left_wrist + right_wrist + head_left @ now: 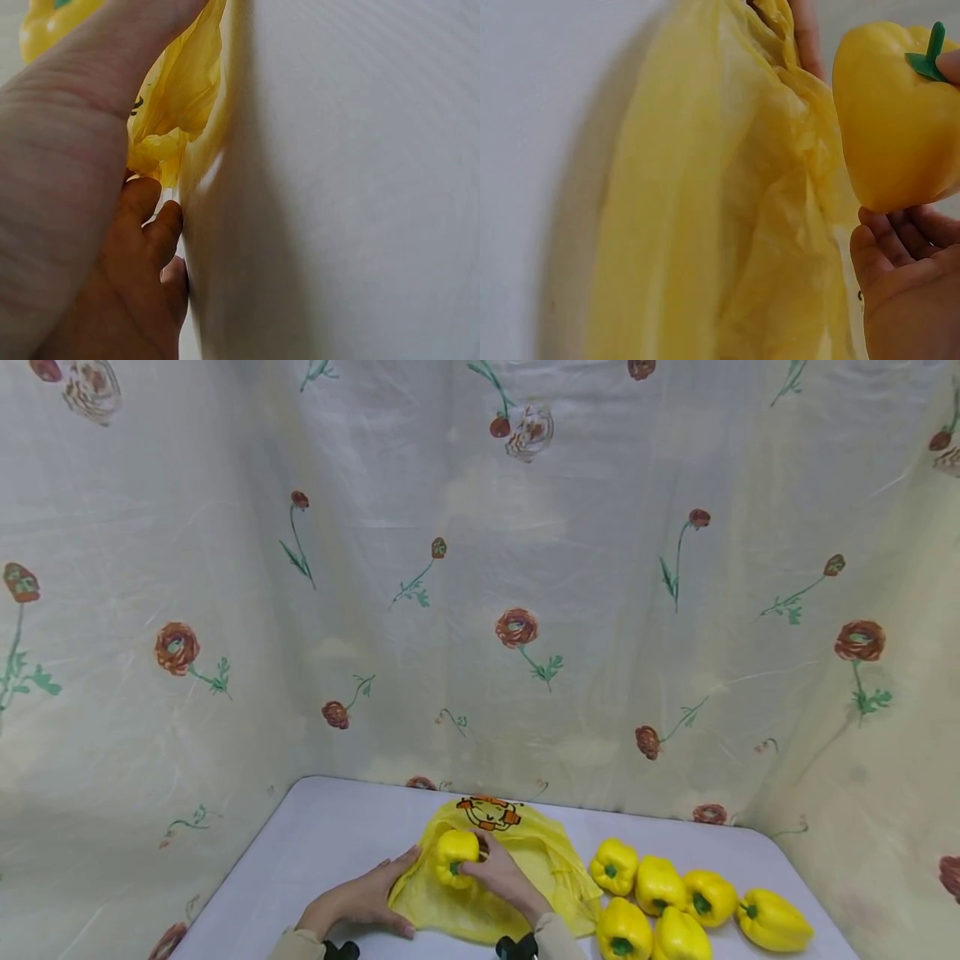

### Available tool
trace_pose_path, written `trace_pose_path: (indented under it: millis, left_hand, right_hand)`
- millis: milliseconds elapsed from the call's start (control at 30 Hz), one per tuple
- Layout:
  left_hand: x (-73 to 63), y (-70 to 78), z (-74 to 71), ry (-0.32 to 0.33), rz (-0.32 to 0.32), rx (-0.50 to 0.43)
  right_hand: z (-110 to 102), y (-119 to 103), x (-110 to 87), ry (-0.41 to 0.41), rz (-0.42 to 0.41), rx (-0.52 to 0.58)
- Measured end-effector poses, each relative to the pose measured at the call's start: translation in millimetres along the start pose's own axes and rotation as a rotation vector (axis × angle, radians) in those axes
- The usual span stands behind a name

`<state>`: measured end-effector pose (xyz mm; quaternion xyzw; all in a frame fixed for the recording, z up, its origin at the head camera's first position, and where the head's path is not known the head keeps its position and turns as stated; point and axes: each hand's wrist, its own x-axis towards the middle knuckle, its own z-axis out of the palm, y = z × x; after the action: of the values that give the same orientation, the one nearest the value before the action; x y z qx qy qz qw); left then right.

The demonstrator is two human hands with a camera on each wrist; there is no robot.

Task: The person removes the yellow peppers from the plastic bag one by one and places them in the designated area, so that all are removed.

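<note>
A yellow bell pepper [454, 853] with a green stem is gripped by my right hand [510, 878], above a thin yellow plastic bag [540, 868] lying on the table. In the right wrist view, the thumb lies by the stem of the bell pepper [892, 120] and the fingers [870, 255] meet its far end. My left hand [363, 900] rests at the bag's left edge, thumb and fingers spread apart and touching the plastic. The left wrist view shows its thumb against the bag [187, 82]; some fingertips are hidden.
To the right of the bag, several more yellow bell peppers [660, 885] sit grouped on the white table [330, 827]. A floral curtain [480, 693] hangs behind the table and along both sides. The bag has an orange printed figure [489, 812] near its far end.
</note>
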<state>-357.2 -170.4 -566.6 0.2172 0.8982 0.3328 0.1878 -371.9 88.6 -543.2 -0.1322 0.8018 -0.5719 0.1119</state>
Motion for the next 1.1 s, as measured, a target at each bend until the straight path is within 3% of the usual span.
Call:
trace_pose_path:
  millis: [567,1100]
  left_hand:
    - [0.1,0.8,-0.2,-0.003,-0.006,-0.001]
    - [-1.3,2.1,0.5,0.007,0.008,0.009]
  right_hand:
    - [-43.3,-25.8,-18.0,-0.130,-0.088,0.031]
    - [-89.2,-38.3,-43.8,-0.119,-0.143,-0.037]
